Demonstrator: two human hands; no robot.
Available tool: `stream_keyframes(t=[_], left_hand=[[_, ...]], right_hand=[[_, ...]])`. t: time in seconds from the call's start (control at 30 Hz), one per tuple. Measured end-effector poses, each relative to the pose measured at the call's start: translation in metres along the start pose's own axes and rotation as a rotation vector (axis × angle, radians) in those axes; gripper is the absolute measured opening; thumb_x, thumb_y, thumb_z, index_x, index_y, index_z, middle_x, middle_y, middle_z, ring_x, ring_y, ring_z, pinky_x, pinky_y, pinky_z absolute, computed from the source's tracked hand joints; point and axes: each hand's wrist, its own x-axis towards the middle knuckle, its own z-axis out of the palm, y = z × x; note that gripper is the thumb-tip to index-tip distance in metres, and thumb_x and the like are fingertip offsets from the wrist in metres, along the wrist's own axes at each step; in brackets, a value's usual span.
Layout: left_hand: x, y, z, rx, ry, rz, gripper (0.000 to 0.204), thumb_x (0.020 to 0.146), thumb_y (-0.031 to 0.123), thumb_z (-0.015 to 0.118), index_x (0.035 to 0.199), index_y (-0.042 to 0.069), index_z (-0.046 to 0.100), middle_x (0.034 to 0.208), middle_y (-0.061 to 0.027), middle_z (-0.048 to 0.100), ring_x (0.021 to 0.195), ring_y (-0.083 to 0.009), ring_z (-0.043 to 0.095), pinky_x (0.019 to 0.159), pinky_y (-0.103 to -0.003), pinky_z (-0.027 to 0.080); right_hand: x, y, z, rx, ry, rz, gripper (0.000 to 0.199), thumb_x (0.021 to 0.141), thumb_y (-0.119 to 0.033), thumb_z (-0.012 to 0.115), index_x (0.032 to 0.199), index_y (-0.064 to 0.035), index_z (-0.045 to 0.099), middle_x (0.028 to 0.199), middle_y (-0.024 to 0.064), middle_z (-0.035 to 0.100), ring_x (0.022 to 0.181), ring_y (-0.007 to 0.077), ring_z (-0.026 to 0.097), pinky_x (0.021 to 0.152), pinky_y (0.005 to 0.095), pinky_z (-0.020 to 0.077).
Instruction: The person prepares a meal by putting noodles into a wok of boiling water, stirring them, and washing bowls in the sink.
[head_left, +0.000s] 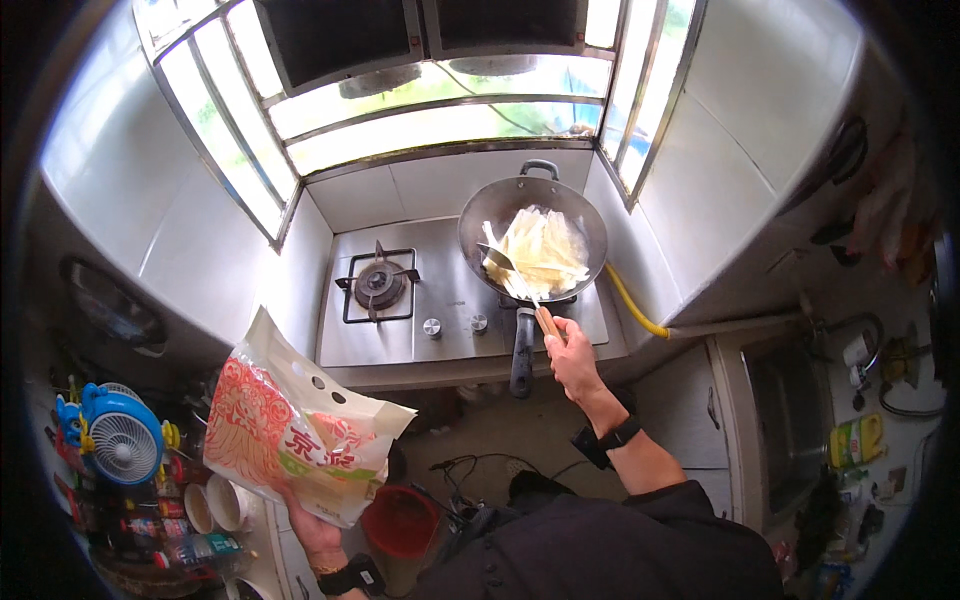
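A dark wok stands on the right burner of the gas stove. Pale, flat strips of food are heaped in it; their exact kind I cannot tell. My right hand is closed around the wooden handle of a spatula, whose metal blade rests against the left side of the heap. Just left of that hand, the wok's black handle points toward me. With my left hand I grip the lower part of a printed plastic food bag, red and cream-coloured, tilted, left of the stove's front. Its contents are mostly hidden.
The left burner carries no pan. A yellow gas hose runs along the stove's right side. To the left are a blue fan, white cups and bottles. A red bucket sits below, and a sink lies at right.
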Motion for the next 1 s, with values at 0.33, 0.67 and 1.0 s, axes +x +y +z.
stream_keyframes(t=[0.33,0.67,1.0], left_hand=[[0.003,-0.003,0.012,0.029,-0.012,-0.007,0.061,0.091,0.049,0.043,0.134,0.007,0.035,0.133,-0.0091,0.044,0.119,-0.0261,0.043,0.1,-0.042,0.035],[0.001,-0.009,0.008,0.007,0.028,0.0,0.059,0.09,0.048,0.045,0.134,0.01,0.035,0.13,-0.0087,0.045,0.118,-0.0262,0.044,0.099,-0.043,0.035],[-0.002,-0.01,0.011,-0.004,0.037,-0.011,0.063,0.089,0.051,0.044,0.134,0.008,0.035,0.132,-0.0083,0.045,0.118,-0.0252,0.044,0.1,-0.042,0.035]], right_hand=[[0.014,0.001,-0.012,-0.404,0.167,-0.105,0.036,0.081,-0.013,0.053,0.114,0.0008,0.052,0.103,0.0231,0.06,0.096,0.0373,0.058,0.084,0.0401,0.0445],[0.012,-0.016,-0.036,-0.356,0.313,-0.278,0.035,0.083,-0.01,0.052,0.116,0.0034,0.05,0.105,0.0228,0.059,0.098,0.0359,0.058,0.085,0.0384,0.0449],[0.091,0.007,-0.03,-0.203,0.212,-0.018,0.03,0.08,-0.012,0.053,0.108,0.0004,0.055,0.089,0.0178,0.064,0.08,0.0272,0.063,0.072,0.0356,0.049]])
